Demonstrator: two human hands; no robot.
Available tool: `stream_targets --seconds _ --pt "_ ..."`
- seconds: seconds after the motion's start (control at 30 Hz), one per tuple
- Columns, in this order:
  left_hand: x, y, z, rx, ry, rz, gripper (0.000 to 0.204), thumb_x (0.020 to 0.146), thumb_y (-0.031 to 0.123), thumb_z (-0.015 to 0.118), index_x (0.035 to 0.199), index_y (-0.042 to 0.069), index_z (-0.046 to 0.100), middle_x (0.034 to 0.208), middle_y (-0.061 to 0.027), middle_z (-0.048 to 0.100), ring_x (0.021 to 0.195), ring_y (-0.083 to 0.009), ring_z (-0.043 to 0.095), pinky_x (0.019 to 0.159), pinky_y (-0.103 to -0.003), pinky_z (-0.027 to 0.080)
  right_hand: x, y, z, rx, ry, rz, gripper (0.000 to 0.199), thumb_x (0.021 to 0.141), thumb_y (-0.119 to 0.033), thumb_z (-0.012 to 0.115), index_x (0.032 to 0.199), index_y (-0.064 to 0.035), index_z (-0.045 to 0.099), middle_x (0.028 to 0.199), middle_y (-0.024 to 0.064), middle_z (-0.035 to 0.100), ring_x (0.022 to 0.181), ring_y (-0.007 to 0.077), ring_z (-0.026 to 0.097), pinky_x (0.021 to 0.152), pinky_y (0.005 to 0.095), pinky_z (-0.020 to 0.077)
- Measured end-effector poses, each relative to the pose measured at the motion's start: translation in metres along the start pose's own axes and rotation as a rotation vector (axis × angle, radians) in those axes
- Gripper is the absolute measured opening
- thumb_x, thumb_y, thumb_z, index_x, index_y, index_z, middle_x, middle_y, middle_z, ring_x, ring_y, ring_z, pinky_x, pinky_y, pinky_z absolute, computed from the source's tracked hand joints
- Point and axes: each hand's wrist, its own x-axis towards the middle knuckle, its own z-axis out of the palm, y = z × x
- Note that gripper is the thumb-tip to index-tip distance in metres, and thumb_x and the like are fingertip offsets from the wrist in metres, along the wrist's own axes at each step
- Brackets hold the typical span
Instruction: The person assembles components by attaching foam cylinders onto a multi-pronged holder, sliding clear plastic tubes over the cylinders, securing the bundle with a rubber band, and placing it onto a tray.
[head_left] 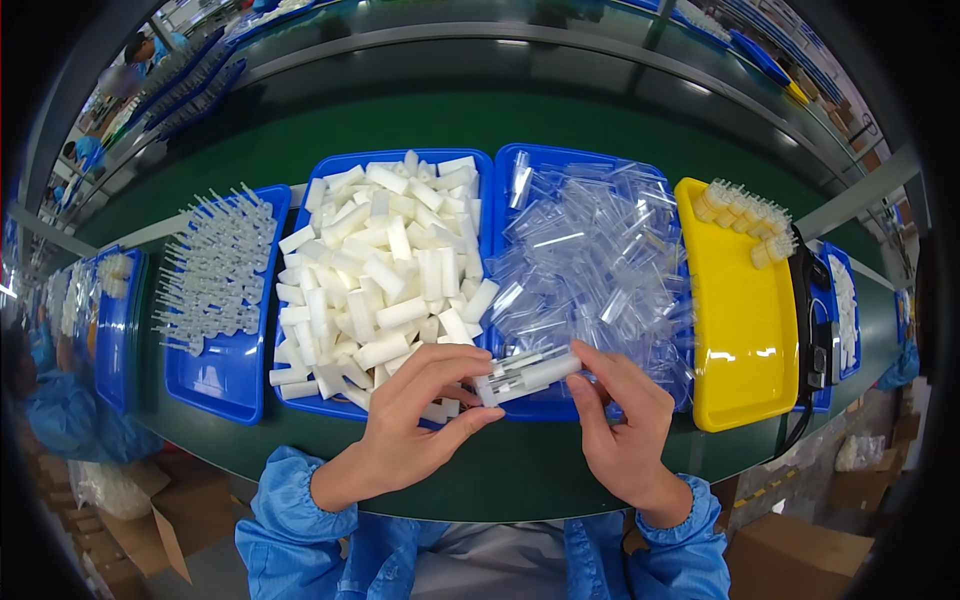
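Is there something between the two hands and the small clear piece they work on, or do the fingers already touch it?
Nothing is in between. The left hand and right hand both pinch the clear piece directly with their fingers, above the near edge of the blue tray of clear parts.

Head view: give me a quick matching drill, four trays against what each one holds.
Trays:
1. Far-left blue tray
2. Blue tray by the left hand
3. Blue tray by the right hand
4. Yellow tray

Contents:
A. clear plastic sleeves
B. short row of cream capped pieces at the far end
C. white foam-like blocks
D. rows of thin pale pointed parts

Pairs: 1-D, 2-C, 3-A, 4-B
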Motion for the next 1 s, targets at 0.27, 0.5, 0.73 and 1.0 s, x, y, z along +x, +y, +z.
stream_targets --seconds 0.27,0.5,0.73,1.0 --pt "0.0 0.001 -0.001 0.131 -0.001 0.059 0.042 0.078 -0.002 0.081 0.117 0.0 0.065 0.123 -0.0185 0.062 0.104 -0.025 0.068 0.073 -0.031 0.063 -0.006 -0.01 0.01 -0.068 -0.055 -0.107 0.044 0.085 0.006 0.071 0.129 0.0055 0.06 0.1 0.0169 0.07 0.055 0.0143 0.058 0.046 0.0263 0.0428" --pt "-0.001 0.001 0.0 0.134 0.024 0.063 0.041 0.079 -0.002 0.081 0.117 0.0 0.066 0.123 -0.0181 0.063 0.103 -0.0245 0.068 0.072 -0.03 0.063 -0.008 -0.007 0.01 -0.086 -0.082 -0.08 0.044 0.084 0.006 0.072 0.127 0.0075 0.06 0.096 0.0175 0.069 0.052 0.015 0.058 0.046 0.0271 0.0441" --pt "-0.001 0.003 0.002 0.185 0.035 0.1 0.034 0.082 -0.002 0.077 0.115 -0.001 0.067 0.12 -0.0156 0.063 0.089 -0.021 0.069 0.07 -0.029 0.06 -0.007 -0.007 0.017 -0.095 -0.073 -0.152 0.045 0.082 0.005 0.074 0.125 0.0069 0.062 0.102 0.0182 0.066 0.06 0.0179 0.062 0.049 0.027 0.0466" --pt "0.002 0.005 -0.028 -0.232 0.194 0.007 0.041 0.087 -0.003 0.066 0.125 -0.001 0.049 0.132 -0.0185 0.049 0.113 -0.0255 0.059 0.077 -0.036 0.061 0.018 -0.02 0.001 -0.227 -0.048 -0.194 0.027 0.082 0.001 0.075 0.108 0.0027 0.068 0.099 0.0153 0.063 0.078 0.0279 0.062 0.067 0.035 0.0491"
